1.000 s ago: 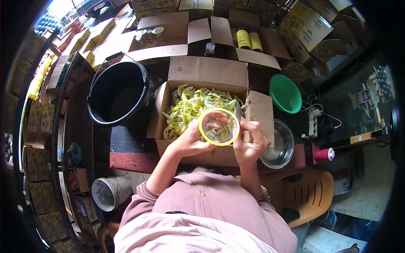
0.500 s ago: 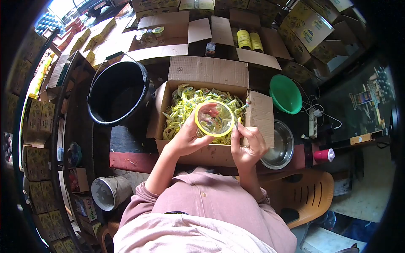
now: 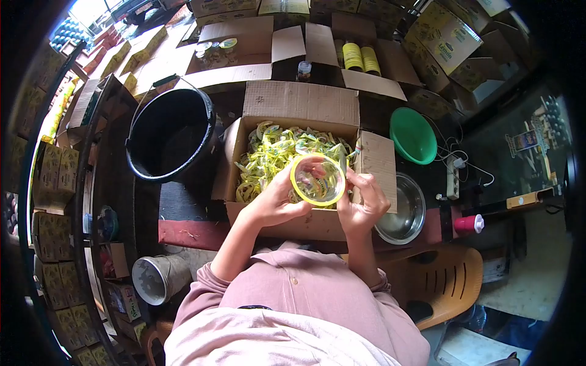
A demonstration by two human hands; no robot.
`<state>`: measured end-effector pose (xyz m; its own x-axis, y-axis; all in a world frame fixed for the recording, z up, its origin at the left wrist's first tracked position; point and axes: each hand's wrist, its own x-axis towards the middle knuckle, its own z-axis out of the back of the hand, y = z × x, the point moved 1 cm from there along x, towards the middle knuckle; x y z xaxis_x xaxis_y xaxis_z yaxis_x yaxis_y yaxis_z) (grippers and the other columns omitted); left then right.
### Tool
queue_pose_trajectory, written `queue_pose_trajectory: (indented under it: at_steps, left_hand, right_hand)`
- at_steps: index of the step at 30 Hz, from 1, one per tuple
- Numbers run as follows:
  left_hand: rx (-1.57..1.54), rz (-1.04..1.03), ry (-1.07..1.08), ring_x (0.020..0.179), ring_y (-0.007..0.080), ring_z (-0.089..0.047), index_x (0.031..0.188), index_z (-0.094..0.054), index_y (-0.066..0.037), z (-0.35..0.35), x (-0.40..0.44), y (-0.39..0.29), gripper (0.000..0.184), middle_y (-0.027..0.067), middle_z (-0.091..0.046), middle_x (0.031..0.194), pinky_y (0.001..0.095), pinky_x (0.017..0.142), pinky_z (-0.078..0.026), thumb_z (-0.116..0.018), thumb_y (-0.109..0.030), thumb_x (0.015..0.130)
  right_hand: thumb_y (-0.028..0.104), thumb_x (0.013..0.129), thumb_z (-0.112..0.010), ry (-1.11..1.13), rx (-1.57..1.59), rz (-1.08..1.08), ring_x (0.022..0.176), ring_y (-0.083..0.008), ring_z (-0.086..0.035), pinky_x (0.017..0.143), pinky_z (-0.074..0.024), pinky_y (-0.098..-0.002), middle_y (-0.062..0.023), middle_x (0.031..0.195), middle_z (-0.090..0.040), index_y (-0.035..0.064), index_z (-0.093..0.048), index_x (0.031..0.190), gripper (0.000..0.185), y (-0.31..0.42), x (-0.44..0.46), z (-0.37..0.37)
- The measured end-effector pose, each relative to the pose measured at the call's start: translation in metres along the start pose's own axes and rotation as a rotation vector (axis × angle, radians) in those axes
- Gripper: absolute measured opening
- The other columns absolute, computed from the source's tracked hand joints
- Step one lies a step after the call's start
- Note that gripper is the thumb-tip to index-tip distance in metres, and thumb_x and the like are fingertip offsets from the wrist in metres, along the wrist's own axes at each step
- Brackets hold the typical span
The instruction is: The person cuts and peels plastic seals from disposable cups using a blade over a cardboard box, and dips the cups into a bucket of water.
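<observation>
Left hand (image 3: pixel 278 198): the grip is closed around the clear cup (image 3: pixel 318 183) with the yellow rim. The thumb lies along the near side of the cup. The mouth of the cup is tilted toward the wearer.

Right hand (image 3: pixel 364 198): the grip is narrow, with thumb and fingers pinching a thin, blade-like tool (image 3: pixel 343 162). The tool stands at the far right side of the cup rim; contact between tool and rim cannot be determined.

Cup position: above the near part of an open cardboard box (image 3: pixel 302 226), between the two hands. The box rests on the bench (image 3: pixel 189 201) and contains a heap of yellow-green strips (image 3: pixel 274 152). Its far and right flaps are folded outward.

Adjacent items, left: a black bucket (image 3: pixel 171 131) with a wire handle, upper rim facing up.

Adjacent items, right: a green bowl (image 3: pixel 415 135) at the far side and a metal bowl (image 3: pixel 404 210) at the near side, partly covered by the right flap. A white power strip (image 3: pixel 452 180) with cables lies farther right.

Far side: a small jar (image 3: pixel 304 71) stands between the box and two further open boxes. The right one of these contains yellow cylinders (image 3: pixel 353 57).
</observation>
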<state>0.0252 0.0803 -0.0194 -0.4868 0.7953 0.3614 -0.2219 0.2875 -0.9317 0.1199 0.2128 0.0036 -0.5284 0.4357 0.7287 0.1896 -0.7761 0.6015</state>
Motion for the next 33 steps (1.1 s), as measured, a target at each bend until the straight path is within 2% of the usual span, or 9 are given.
queue_pose_trajectory:
  at_steps: [4, 10, 16, 22, 25, 28, 33]
  left_hand:
    - [-0.132, 0.005, -0.106, 0.108, 0.0193, -0.045, 0.129, -0.028, -0.003, -0.003, 0.002, 0.005, 0.065, 0.0116, -0.046, 0.115, 0.0332, 0.093, -0.035, -0.059, -0.013, 0.073]
    - [-0.226, 0.003, -0.113, 0.107, 0.0190, -0.047, 0.129, -0.027, -0.004, 0.001, 0.000, 0.009, 0.066, 0.0111, -0.046, 0.114, 0.0317, 0.089, -0.038, -0.062, -0.012, 0.074]
    - [-0.141, -0.001, -0.122, 0.105, 0.0179, -0.047, 0.129, -0.026, -0.005, -0.004, 0.003, 0.002, 0.072, 0.0103, -0.046, 0.111, 0.0307, 0.086, -0.039, -0.069, -0.010, 0.072]
    - [-0.118, -0.005, -0.139, 0.104, 0.0179, -0.048, 0.129, -0.026, -0.005, -0.006, 0.003, 0.004, 0.070, 0.0099, -0.047, 0.110, 0.0304, 0.085, -0.039, -0.068, -0.010, 0.073]
    - [-0.070, 0.020, -0.099, 0.103, 0.0176, -0.048, 0.129, -0.026, -0.005, -0.005, 0.002, 0.004, 0.070, 0.0097, -0.047, 0.109, 0.0300, 0.085, -0.039, -0.068, -0.009, 0.073]
    - [-0.090, 0.010, -0.090, 0.103, 0.0174, -0.048, 0.128, -0.027, -0.005, -0.005, 0.004, 0.003, 0.069, 0.0097, -0.048, 0.109, 0.0298, 0.085, -0.040, -0.068, -0.009, 0.073]
    - [-0.074, -0.006, -0.031, 0.102, 0.0175, -0.049, 0.128, -0.028, -0.005, -0.007, 0.003, 0.003, 0.068, 0.0101, -0.048, 0.109, 0.0299, 0.086, -0.040, -0.067, -0.009, 0.073]
  right_hand:
    - [-0.004, 0.064, -0.067, -0.054, -0.014, -0.118, 0.058, -0.0149, -0.059, 0.056, -0.0475, -0.0259, -0.0063, 0.068, -0.061, 0.0033, -0.065, 0.082, 0.019, -0.001, -0.005, 0.000]
    - [-0.004, 0.065, -0.067, -0.046, 0.008, -0.064, 0.055, -0.0146, -0.058, 0.056, -0.0478, -0.0254, -0.0061, 0.066, -0.060, 0.0031, -0.064, 0.079, 0.016, 0.003, -0.011, 0.001]
    - [-0.004, 0.065, -0.067, -0.024, 0.028, -0.070, 0.055, -0.0151, -0.058, 0.057, -0.0484, -0.0255, -0.0064, 0.066, -0.060, 0.0025, -0.064, 0.079, 0.015, 0.006, -0.014, 0.000]
    - [-0.004, 0.065, -0.066, -0.044, 0.021, -0.047, 0.057, -0.0155, -0.059, 0.054, -0.0474, -0.0246, -0.0077, 0.068, -0.060, 0.0014, -0.063, 0.079, 0.016, 0.008, -0.015, -0.001]
    - [-0.004, 0.065, -0.066, -0.046, 0.042, -0.106, 0.058, -0.0158, -0.059, 0.054, -0.0472, -0.0247, -0.0083, 0.068, -0.061, 0.0012, -0.063, 0.079, 0.016, 0.009, -0.015, -0.001]
    - [-0.008, 0.064, -0.063, -0.069, 0.051, -0.022, 0.055, -0.0133, -0.054, 0.051, -0.0434, -0.0235, -0.0078, 0.065, -0.057, -0.0024, -0.060, 0.078, 0.015, 0.009, -0.010, -0.003]
    - [-0.009, 0.062, -0.063, -0.043, 0.027, 0.006, 0.055, -0.0132, -0.055, 0.052, -0.0440, -0.0231, -0.0078, 0.065, -0.057, -0.0022, -0.060, 0.077, 0.017, 0.006, 0.000, -0.001]
